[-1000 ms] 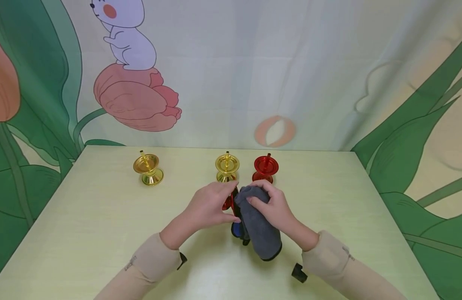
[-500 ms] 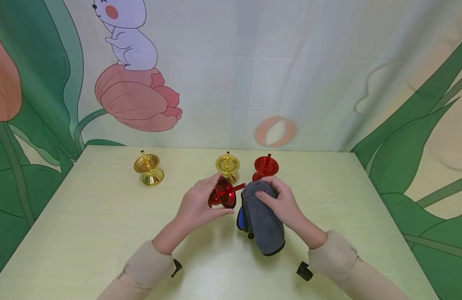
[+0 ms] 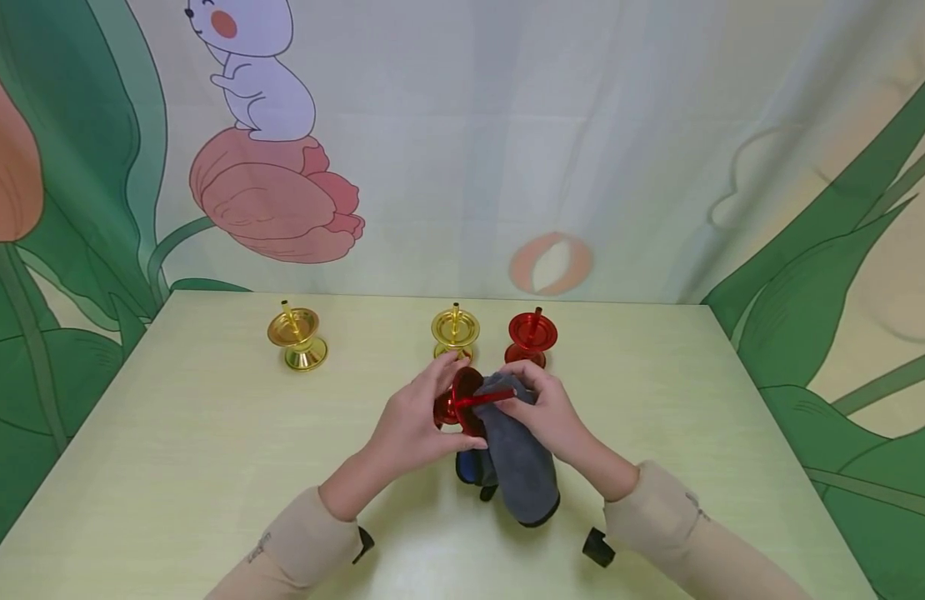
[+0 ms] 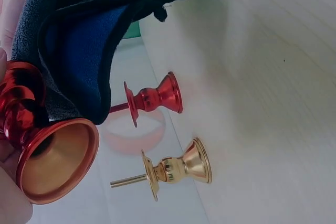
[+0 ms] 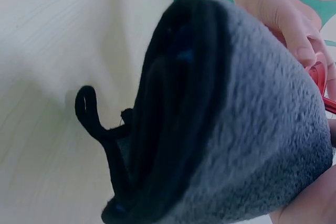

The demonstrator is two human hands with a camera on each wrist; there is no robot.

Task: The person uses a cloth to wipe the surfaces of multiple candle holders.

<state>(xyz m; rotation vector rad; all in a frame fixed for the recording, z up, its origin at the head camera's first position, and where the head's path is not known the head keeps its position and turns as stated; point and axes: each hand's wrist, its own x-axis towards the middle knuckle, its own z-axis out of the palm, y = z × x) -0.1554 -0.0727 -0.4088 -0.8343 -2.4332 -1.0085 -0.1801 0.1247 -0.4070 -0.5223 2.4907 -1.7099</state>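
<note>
A shiny red candlestick [image 3: 472, 402] lies tipped on its side in the air, its dish and spike facing right. My left hand [image 3: 410, 423] grips it behind the dish; its hollow base shows in the left wrist view. My right hand [image 3: 556, 417] holds a folded grey cloth [image 3: 518, 471] against the dish, with the red spike crossing over to the fingers. Blue lining and a black edge with a hanging loop [image 5: 86, 106] show on the cloth. In the right wrist view the cloth covers much of the candlestick.
Toward the back of the pale table [image 3: 207, 475] stand a gold candlestick [image 3: 455, 329], another red candlestick [image 3: 533, 333] right of it and a second gold candlestick [image 3: 297, 337] at the left. A printed curtain [image 3: 432, 150] hangs behind the table.
The left hand drew the red candlestick left, away from the cloth, then brought it back right. The cloth now meets the dish again, and the spike shows in front of it.
</note>
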